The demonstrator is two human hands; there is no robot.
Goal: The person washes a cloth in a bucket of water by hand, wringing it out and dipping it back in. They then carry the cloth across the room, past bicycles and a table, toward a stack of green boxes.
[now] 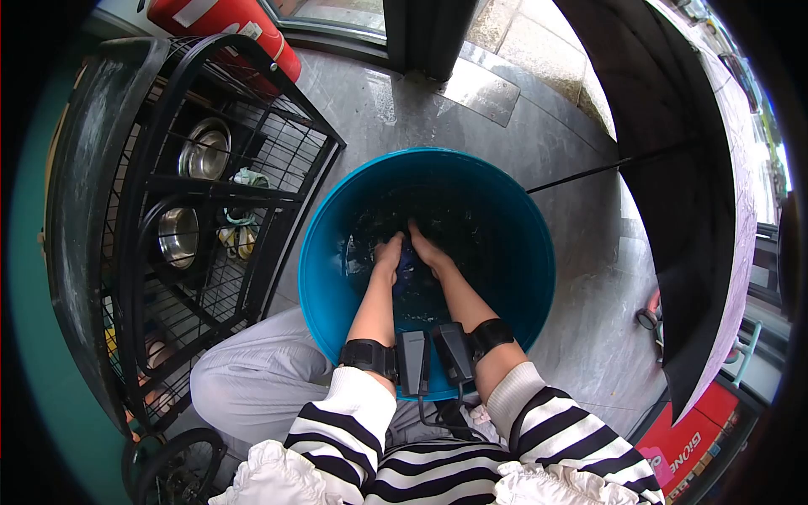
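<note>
A large round blue tub (316, 252) stands in front of me, with dark water (454, 210) in it. Both my hands are low inside the tub, close together at its middle. My left hand (389, 255) is partly in the water, beside something dark blue (406, 263) that lies between the hands. My right hand (427, 250) is just to the right of it, fingers pointing forward. Whether either hand grips the dark blue thing cannot be made out. Black devices are strapped to both forearms.
A black wire rack (244, 198) with metal bowls (204, 151) stands at the left, a red cylinder (261, 42) behind it. An open umbrella (673, 194) is at the right, its shaft reaching the tub's rim. A red box (690, 438) sits at the lower right.
</note>
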